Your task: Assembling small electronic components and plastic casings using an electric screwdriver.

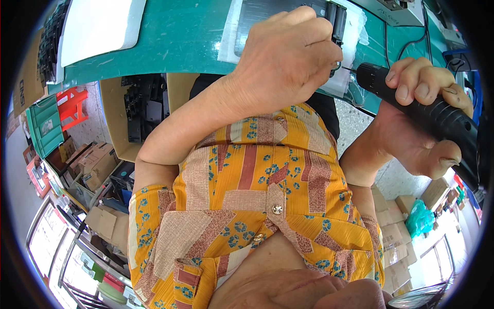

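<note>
My right hand (pixel 399 131) is wrapped round a black electric screwdriver (pixel 378 82). The tool's thin bit points left, toward the fingertips of my left hand (pixel 293 56). That hand is closed on a black part (pixel 337 23) with a bar-like upper end; most of it is hidden behind the fingers. Whether the bit touches the part cannot be made out. Under my left hand lies a flat dark panel (pixel 262 10), resting on a thin white sheet (pixel 229 38) on the green-topped table (pixel 175 38).
A white board (pixel 98 28) lies at the table's left, beside stacked black parts (pixel 51 38). A cardboard box of black parts (pixel 144 108) stands below the table edge. A grey-white device (pixel 396 11) and black cables (pixel 426 36) occupy the far right.
</note>
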`<move>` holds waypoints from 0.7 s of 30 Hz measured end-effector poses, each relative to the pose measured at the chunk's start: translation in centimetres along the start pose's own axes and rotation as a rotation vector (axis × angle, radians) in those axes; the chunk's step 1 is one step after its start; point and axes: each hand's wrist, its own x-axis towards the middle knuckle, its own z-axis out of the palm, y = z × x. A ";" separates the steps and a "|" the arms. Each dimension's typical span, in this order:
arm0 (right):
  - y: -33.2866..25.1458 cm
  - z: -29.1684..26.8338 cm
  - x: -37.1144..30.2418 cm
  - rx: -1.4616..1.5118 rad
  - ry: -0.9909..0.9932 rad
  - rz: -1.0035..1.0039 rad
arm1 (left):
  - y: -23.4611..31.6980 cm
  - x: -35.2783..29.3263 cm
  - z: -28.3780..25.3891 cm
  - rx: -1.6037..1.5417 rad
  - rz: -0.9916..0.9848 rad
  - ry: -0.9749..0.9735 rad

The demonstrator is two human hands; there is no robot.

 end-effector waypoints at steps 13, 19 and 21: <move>-2.4 2.2 0.6 -0.008 0.254 -0.116 | -1.4 -1.0 3.1 0.050 0.152 0.198; -1.6 0.3 4.3 0.076 0.170 -0.114 | -1.7 -0.8 3.0 0.024 0.177 0.212; -1.3 0.4 6.0 0.094 0.141 -0.098 | -1.8 -0.7 3.1 0.007 0.174 0.213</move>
